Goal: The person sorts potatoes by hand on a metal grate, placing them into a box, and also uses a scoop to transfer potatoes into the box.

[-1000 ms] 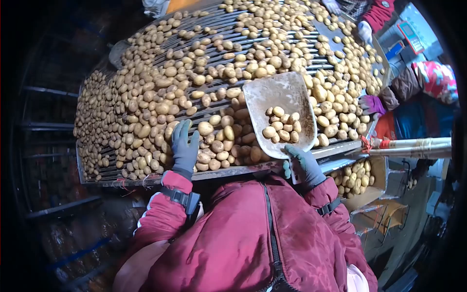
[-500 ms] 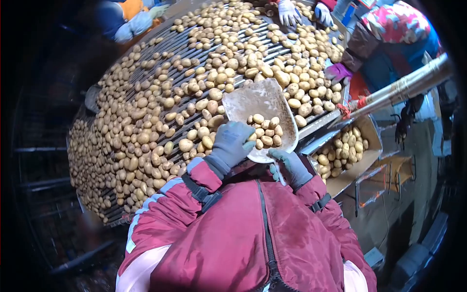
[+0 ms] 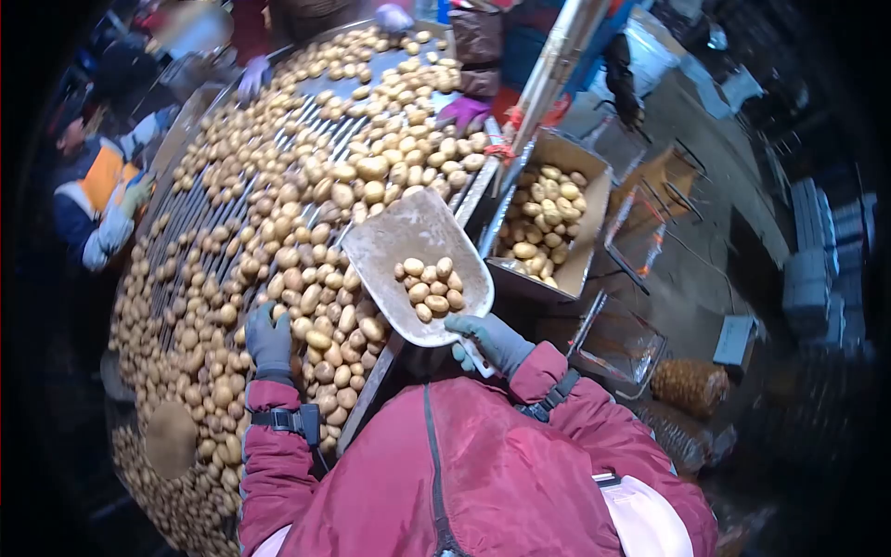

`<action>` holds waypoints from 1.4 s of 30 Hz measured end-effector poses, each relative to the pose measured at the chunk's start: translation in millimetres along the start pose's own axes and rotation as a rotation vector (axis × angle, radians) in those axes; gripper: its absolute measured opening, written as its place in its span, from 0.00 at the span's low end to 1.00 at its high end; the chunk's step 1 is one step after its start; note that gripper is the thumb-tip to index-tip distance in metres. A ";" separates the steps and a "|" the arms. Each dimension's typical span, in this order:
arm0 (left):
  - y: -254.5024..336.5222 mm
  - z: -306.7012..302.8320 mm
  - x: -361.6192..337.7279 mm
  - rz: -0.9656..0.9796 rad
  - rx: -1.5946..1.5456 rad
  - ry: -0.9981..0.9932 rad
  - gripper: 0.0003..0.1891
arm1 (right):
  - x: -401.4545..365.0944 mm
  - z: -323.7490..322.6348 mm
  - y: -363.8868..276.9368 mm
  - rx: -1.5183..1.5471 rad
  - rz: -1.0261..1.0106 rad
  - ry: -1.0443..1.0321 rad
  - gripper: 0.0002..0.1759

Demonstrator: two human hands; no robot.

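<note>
A worn white scoop (image 3: 382, 243) with several potatoes (image 3: 432, 288) in it tilts over the front edge of the sorting table. My right hand (image 3: 497, 342), in a grey-green glove, is closed round the scoop's handle (image 3: 477, 356). My left hand (image 3: 269, 342), gloved alike, reaches down among the loose potatoes (image 3: 320, 339) left of the scoop. Its fingers and thumb curl round a potato (image 3: 277, 312), partly hidden by the glove.
Potatoes cover much of the slatted table (image 3: 243, 209). Right of its metal edge stands a cardboard box (image 3: 594, 200) of potatoes. A pole (image 3: 557, 65) slants up near a co-worker's purple glove (image 3: 464, 113). Another person (image 3: 116, 190) is at the far left. Metal frames (image 3: 620, 348) stand on the floor.
My left hand has left the scoop and moved left to the potatoes on the table. The right hand still holds the scoop. The view has turned to the right.
</note>
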State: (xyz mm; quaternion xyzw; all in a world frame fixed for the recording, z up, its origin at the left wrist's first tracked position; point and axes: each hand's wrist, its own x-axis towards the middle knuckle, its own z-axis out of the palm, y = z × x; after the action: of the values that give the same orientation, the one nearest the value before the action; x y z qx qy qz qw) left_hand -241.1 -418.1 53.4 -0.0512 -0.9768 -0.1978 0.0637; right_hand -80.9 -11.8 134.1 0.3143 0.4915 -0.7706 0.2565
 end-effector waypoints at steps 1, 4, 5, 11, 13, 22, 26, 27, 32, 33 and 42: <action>11.4 0.6 6.6 0.021 0.080 -0.008 0.21 | -11.3 -8.4 4.5 0.048 -0.012 0.016 0.19; 48.3 23.3 11.5 0.276 0.050 0.020 0.28 | -33.8 -48.7 32.3 0.273 0.049 0.088 0.18; 64.4 37.8 11.9 0.376 0.023 0.070 0.30 | -37.3 -63.7 43.0 0.311 0.044 0.131 0.18; 172.9 93.9 17.7 0.533 -0.164 -0.149 0.33 | -66.0 -166.0 63.0 0.618 -0.154 0.389 0.18; 173.2 127.9 16.8 0.584 -0.137 -0.214 0.34 | -69.1 -216.2 65.3 0.682 -0.221 0.384 0.21; 219.7 116.8 -4.0 0.559 0.077 -0.212 0.32 | -51.6 -379.0 -36.5 0.494 -0.315 0.791 0.23; 226.4 109.9 -5.8 0.529 0.114 -0.243 0.32 | 4.2 -458.2 -75.7 0.418 -0.459 0.750 0.21; 226.8 109.6 -5.4 0.530 0.130 -0.255 0.32 | 13.8 -468.5 -94.3 0.382 -0.475 0.664 0.21; 232.1 105.6 -5.4 0.513 0.130 -0.270 0.33 | 74.8 -502.6 -175.6 0.310 -0.442 0.772 0.12; 233.3 104.6 -4.2 0.517 0.121 -0.272 0.33 | 82.9 -491.1 -193.6 0.292 -0.382 0.881 0.11; 235.0 101.7 -4.0 0.495 0.103 -0.286 0.32 | 124.7 -575.7 -159.5 0.134 -0.501 0.524 0.09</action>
State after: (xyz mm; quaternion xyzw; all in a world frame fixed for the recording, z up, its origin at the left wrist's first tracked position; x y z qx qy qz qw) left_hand -218.4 -163.1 49.3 -0.3120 -0.9425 -0.1171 -0.0257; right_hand -143.1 567.8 -46.5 0.3873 0.5504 -0.7334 -0.0959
